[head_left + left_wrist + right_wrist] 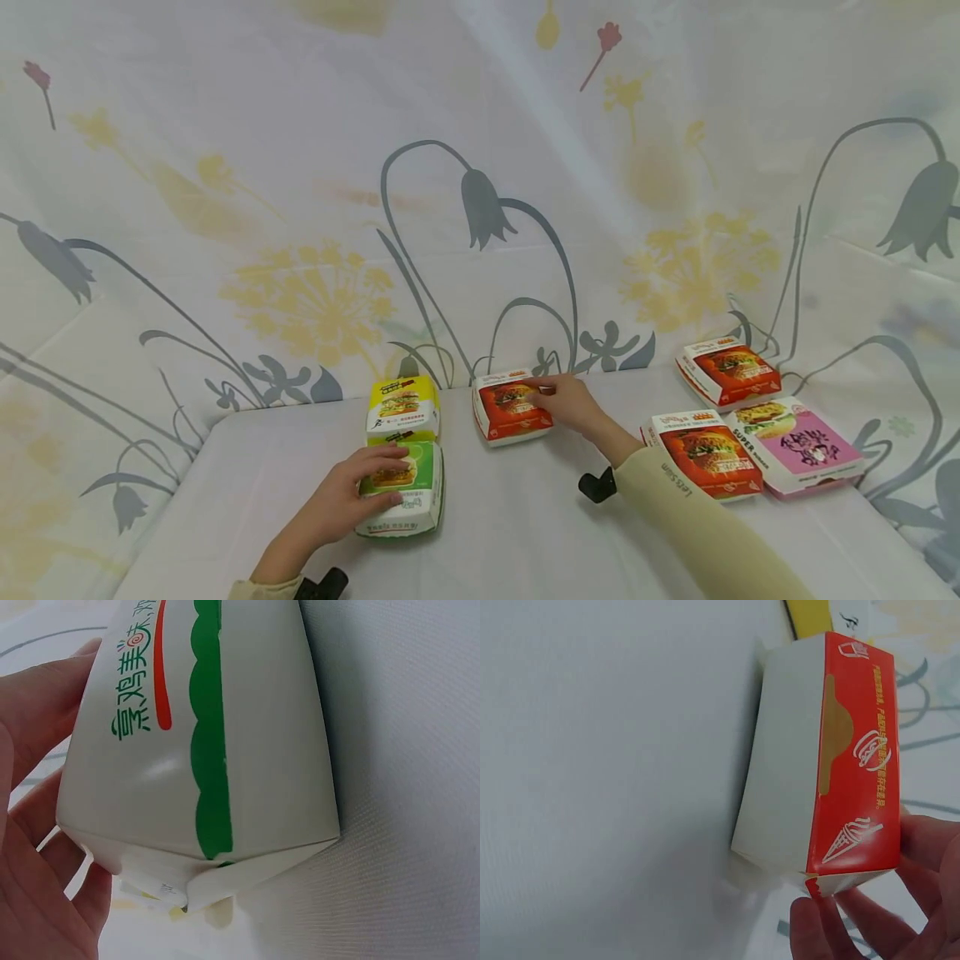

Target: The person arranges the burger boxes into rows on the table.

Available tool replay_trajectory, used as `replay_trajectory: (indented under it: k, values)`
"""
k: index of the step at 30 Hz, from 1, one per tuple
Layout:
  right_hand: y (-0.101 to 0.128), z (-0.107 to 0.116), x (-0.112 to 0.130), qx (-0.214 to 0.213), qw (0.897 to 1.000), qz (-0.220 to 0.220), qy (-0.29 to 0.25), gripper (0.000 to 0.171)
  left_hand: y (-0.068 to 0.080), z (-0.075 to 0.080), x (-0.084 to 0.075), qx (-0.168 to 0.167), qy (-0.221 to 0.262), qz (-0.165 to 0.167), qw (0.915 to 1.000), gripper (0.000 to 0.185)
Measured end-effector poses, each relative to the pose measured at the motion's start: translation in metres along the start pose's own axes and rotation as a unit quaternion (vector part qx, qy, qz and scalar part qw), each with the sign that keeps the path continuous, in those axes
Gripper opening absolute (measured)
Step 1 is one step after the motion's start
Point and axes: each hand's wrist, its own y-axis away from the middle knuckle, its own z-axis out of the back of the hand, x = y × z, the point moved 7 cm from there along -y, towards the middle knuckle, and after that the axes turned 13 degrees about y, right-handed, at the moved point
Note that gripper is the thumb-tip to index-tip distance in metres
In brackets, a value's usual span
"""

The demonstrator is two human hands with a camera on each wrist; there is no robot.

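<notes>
While both arms reach fwd over the bench [525, 533], each of the hands sits on its own burger box. Left hand [352, 492] lies over the near-left side of the green box [408, 487], fingers curled across the lid w/ thumb at the near edge; left wrist view shows fingers [37, 750] wrapped along the box's side, so it's gripping. Right hand [570, 400] rests on the right end of the red box [510, 408], fingertips on the lid; right wrist view shows fingers [922, 847] curled round its end, so a hold too.

Key relation: green box is nearer the person, left of centre, directly ahead of the left hand; red box lies farther back and to the right of it, w/ the right hand coming at it from the right. Boxes are apart, not touching. Yellow box [403, 404] sits just behind the green one, about touching.

Off right: three more boxes, two red [727, 371] [705, 454] and a pink one [806, 446], well clear of both hands
</notes>
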Motion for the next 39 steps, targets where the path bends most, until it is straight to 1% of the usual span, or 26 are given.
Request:
replay_trajectory:
  k: [8,13,18,25,27,30,34,36,39]
  values:
    - [0.002,-0.006,0.003,-0.015,1.000,-0.011,-0.021,0.038,-0.001,0.001,-0.004,0.001,-0.015,-0.013,0.9998,0.035]
    - [0.002,-0.009,0.005,-0.017,0.999,-0.014,-0.035,0.037,-0.004,0.002,-0.009,-0.012,-0.021,-0.027,0.9993,0.038]
    - [0.005,-0.008,0.009,-0.018,0.999,-0.014,-0.037,0.037,-0.013,0.004,-0.016,-0.017,0.006,-0.024,0.9995,0.035]
    - [0.009,-0.004,0.010,-0.021,0.999,-0.010,-0.041,0.037,-0.042,0.000,-0.034,-0.011,0.052,-0.025,0.9983,0.035]
    - [0.009,-0.005,0.009,-0.021,0.999,-0.010,-0.045,0.037,-0.051,-0.003,-0.039,-0.010,0.063,-0.020,0.9978,0.035]
    - [0.008,-0.007,0.008,-0.019,0.998,-0.012,-0.050,0.036,-0.066,-0.009,-0.042,-0.011,0.078,0.005,0.9969,0.034]
    - [0.006,-0.009,0.006,-0.022,0.998,-0.018,-0.054,0.037,-0.090,-0.022,-0.040,-0.006,0.083,0.045,0.9955,0.034]
    - [0.006,-0.010,0.005,-0.026,0.998,-0.020,-0.055,0.037,-0.103,-0.030,-0.039,0.005,0.082,0.057,0.9950,0.033]
    - [0.004,-0.011,0.006,-0.027,0.998,-0.020,-0.062,0.037,-0.118,-0.041,-0.036,0.019,0.079,0.067,0.9944,0.033]
